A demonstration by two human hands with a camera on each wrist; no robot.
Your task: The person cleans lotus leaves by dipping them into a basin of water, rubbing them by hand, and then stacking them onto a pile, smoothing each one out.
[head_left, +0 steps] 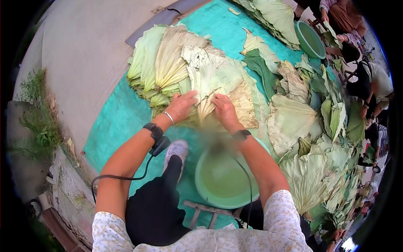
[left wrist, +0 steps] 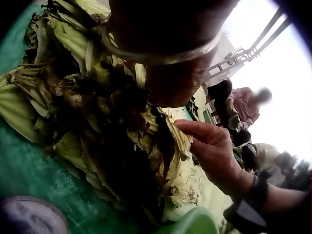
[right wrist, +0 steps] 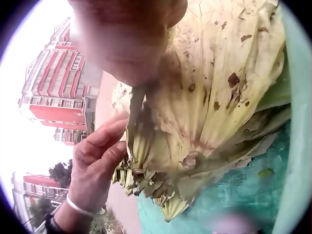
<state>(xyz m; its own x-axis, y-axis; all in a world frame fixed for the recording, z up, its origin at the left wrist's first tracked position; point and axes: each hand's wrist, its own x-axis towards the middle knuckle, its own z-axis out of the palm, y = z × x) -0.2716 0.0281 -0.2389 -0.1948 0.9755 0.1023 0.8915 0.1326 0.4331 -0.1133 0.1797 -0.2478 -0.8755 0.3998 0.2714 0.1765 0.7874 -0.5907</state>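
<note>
A pale, dried lotus leaf with brown patches lies on a fanned stack of folded lotus leaves. My left hand pinches the leaf's near left edge; the right wrist view shows that hand with thumb and fingers at the leaf margin. On the other side of the fold, my right hand pinches the same leaf near its gathered base. In the left wrist view, the right hand's thumb and index finger meet on the dry edge. Cut stem ends bunch along the stack's near side.
A green basin of greenish water stands by my right forearm, near a small wooden stool. More lotus leaves cover the teal sheet to the right. Several people sit beyond them, near another basin.
</note>
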